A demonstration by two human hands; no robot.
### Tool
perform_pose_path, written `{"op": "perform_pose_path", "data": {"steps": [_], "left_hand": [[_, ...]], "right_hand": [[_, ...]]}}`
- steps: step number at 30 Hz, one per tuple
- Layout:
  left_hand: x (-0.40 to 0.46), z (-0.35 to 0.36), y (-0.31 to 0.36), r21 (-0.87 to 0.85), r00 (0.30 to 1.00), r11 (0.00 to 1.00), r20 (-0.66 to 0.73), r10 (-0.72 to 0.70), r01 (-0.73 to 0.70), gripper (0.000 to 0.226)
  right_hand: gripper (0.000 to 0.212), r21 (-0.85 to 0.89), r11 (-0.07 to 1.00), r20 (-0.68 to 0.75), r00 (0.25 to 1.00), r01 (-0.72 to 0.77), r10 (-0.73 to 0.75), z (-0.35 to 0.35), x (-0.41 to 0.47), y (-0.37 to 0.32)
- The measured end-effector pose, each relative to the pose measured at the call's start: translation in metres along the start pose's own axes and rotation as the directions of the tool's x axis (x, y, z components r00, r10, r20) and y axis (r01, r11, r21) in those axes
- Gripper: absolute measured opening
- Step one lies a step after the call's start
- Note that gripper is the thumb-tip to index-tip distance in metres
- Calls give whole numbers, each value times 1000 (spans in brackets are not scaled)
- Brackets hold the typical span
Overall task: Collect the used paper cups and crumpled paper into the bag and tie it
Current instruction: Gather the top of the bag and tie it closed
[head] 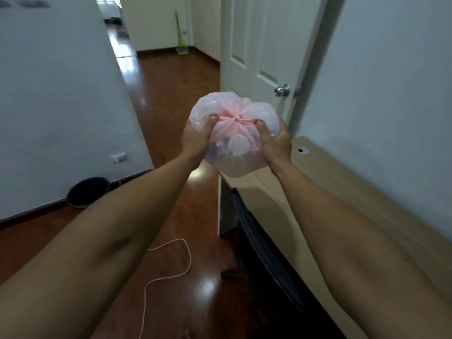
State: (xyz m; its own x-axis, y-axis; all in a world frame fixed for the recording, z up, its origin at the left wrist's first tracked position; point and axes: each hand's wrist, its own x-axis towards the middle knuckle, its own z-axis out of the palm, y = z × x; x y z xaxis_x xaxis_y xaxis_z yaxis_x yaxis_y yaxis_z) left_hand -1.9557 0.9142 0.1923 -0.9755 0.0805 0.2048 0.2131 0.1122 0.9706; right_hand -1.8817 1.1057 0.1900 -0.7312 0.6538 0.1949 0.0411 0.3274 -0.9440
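Note:
A translucent pink plastic bag point(234, 162) bulges with pale cup shapes showing through its skin. Its handles meet in a pink knot point(236, 119) at the top middle. My left hand point(197, 138) grips the bag's left side, thumb and finger pinching the handle strand left of the knot. My right hand point(275, 140) holds the right side and pinches the strand right of the knot. Both arms are stretched out, holding the bag above the near-left end of a wooden desk point(325, 182). Whether the bag's bottom touches the desk I cannot tell.
A white door point(259, 50) with a metal knob point(281, 90) stands open behind the bag. A black chair point(266, 260) is tucked at the desk. On the wooden floor lie a white cord point(168, 275) and a dark round bin point(88, 192) by the left wall.

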Motion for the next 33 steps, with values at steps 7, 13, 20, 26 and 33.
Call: {"op": "perform_pose_path", "data": {"steps": [7,13,20,26,33], "left_hand": [[91,-190,-45,119,964,990,-264,-42,75,70],[120,-326,-85,124,893,982,-443,-77,146,76],[143,-457,-132,110,775,966,-621,-117,235,75],[192,-553,-191,80,691,944,-701,-175,320,83],[291,-646,-288,-15,640,906,-703,-310,422,94]], "right_hand": [[93,71,997,201,979,19,-33,222,-8,-54],[98,100,994,383,921,34,-70,368,-30,-90],[87,146,988,550,827,46,-119,523,-64,-113],[79,136,990,689,716,25,-112,661,-73,-117],[81,49,999,765,643,-24,-22,816,-48,-110]]}}
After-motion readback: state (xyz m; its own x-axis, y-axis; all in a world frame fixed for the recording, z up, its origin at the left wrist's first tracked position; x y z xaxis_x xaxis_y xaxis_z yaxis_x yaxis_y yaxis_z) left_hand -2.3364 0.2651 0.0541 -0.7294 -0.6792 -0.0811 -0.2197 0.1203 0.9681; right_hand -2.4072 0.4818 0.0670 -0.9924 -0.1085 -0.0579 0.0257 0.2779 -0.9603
